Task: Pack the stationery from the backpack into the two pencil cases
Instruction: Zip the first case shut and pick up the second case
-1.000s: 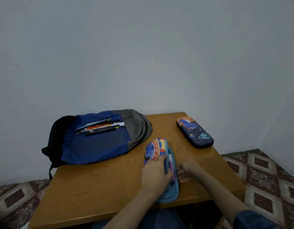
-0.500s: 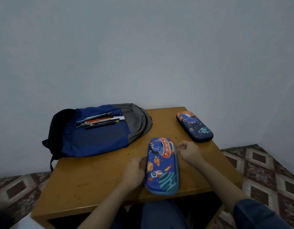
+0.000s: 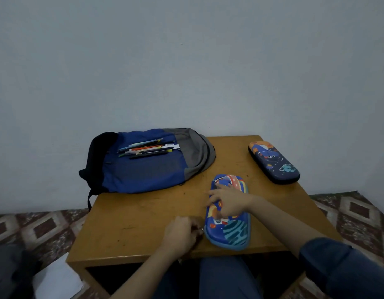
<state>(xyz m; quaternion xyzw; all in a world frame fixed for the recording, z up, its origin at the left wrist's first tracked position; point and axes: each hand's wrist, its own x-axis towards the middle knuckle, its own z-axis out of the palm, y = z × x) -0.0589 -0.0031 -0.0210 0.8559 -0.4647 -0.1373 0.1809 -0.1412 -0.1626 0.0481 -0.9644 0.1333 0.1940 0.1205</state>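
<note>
Bottom centre: left hand [image 3: 182,233] curled shut at the near-left edge of the blue pencil case [image 3: 228,214], fingers pinched on something small and shiny there. Probably the zipper pull; too small to confirm.

Right hand [image 3: 228,202] lies palm-down across the lid, fingers spread and not closed round anything. Reads as a hold-down so the case doesn't skid while the other hand works the zip.

That case lies flat near the front edge of the table [image 3: 139,223], long axis running away from the camera. Lid looks closed, contents not visible.

Right of centre, well apart from it: dark pencil case [image 3: 273,161] near the table's right edge, angled, shut, untouched. Contents unknown.

Left of centre, furthest back: backpack [image 3: 152,162] lying flat against the wall, front side up. A bundle of pens and pencils [image 3: 146,148] lies across its upper part, roughly parallel, ends pointing right. Can't tell whether they sit in a pocket or just on top.

Judgement: nothing packed yet. All visible stationery sits at the backpack, both cases look shut. Step in hand is most likely working the near case's zip.
</note>
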